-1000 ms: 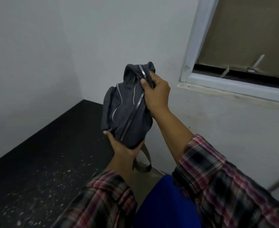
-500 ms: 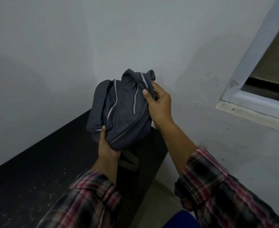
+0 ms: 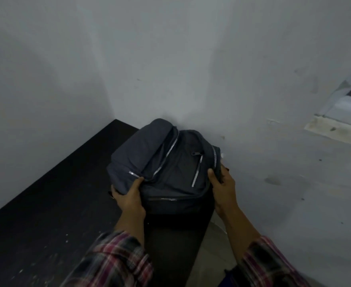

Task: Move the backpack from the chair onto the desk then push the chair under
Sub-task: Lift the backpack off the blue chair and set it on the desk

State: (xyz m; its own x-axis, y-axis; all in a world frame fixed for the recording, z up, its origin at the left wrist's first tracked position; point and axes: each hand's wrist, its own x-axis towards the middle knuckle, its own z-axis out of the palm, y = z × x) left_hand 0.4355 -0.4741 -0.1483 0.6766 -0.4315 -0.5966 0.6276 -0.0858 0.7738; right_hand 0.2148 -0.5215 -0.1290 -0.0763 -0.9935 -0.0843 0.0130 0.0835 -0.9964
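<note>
In the far corner of the black desk (image 3: 52,204), where two pale walls (image 3: 170,59) meet, lies one dark grey backpack (image 3: 162,162), its face up and its top toward 12 o'clock against the wall. It rests on the desk surface, reaching to the desk's right-hand edge. Four silver zipper runs show on it: one long diagonal across the middle, one short piece at 9 o'clock, one near 3 o'clock, and one along the near edge at 6 o'clock.

Two hands hold it, one on each side. The left hand (image 3: 129,197) grips the bag's 8 o'clock corner, thumb on top of the fabric, the other fingers curled underneath and out of sight. The right hand (image 3: 222,187) clasps the 4 o'clock corner, thumb pressed on top, fingers wrapped round the side with their tips hidden. Two plaid sleeves (image 3: 112,264), red, white and dark, enter from 6 o'clock. One window frame (image 3: 340,112) corner shows at 3 o'clock.
</note>
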